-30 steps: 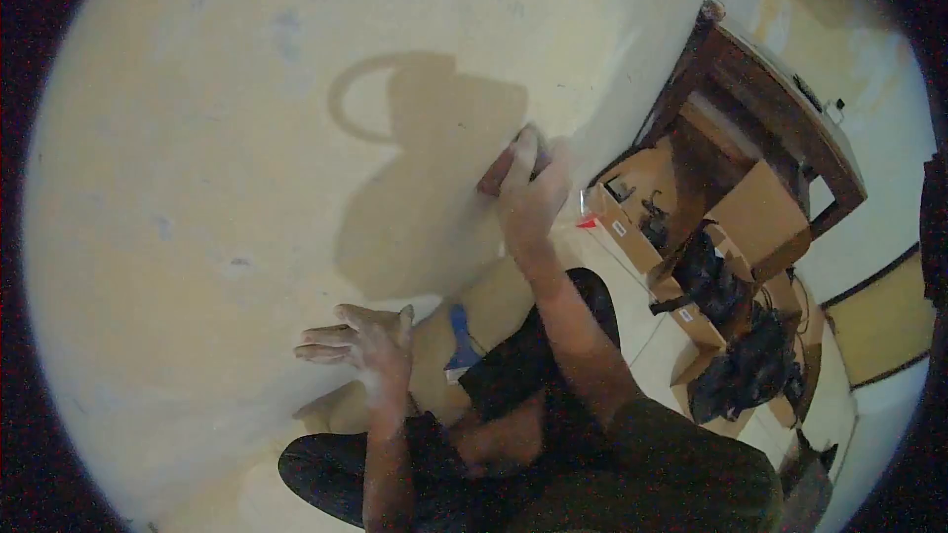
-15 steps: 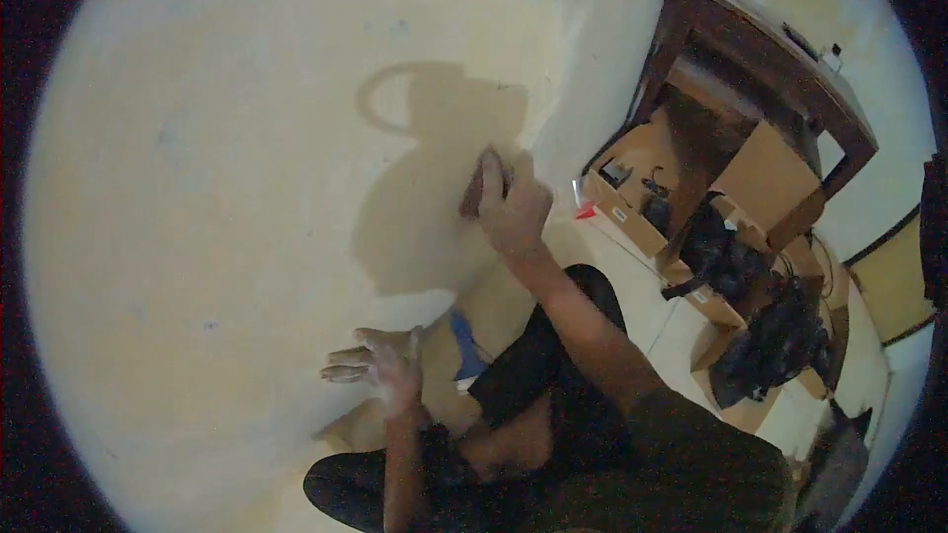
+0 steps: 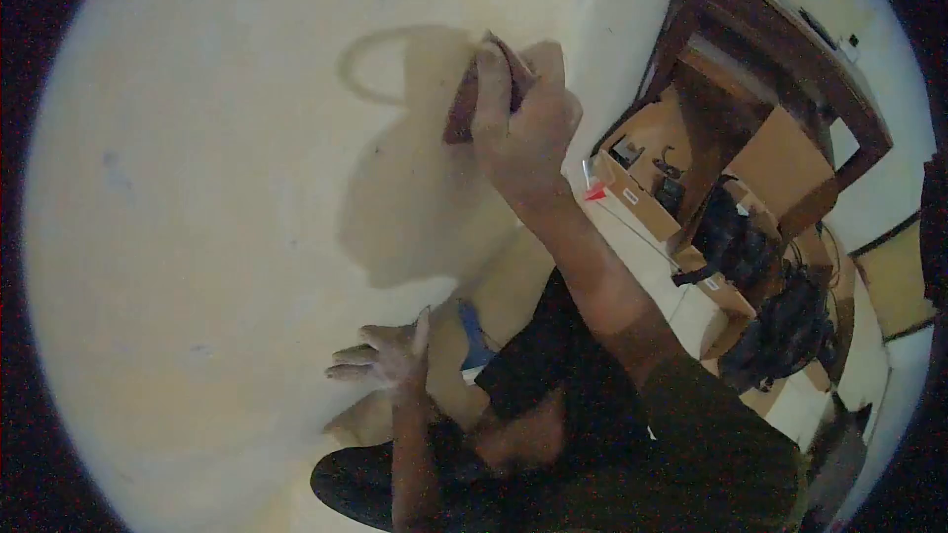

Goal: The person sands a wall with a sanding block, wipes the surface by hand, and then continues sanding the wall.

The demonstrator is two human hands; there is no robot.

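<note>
Clamping reddish-brown pad [image 3: 461,114] in right fingers [image 3: 491,89]; left fingers [image 3: 351,372] apart; carton labels [image 3: 630,195] unreadable.

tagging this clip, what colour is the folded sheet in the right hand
The sheet is dark reddish brown, seen best in the head view.

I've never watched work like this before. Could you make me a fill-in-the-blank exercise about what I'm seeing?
1. The right hand holds a reddish-brown pad between thumb and ____.
2. The left hand, fingers spread, holds ____.
3. The tool near the left hand has a ____ handle.
4. The cardboard boxes stand to the person's ____.

Missing words: fingers; nothing; blue; right.
</note>
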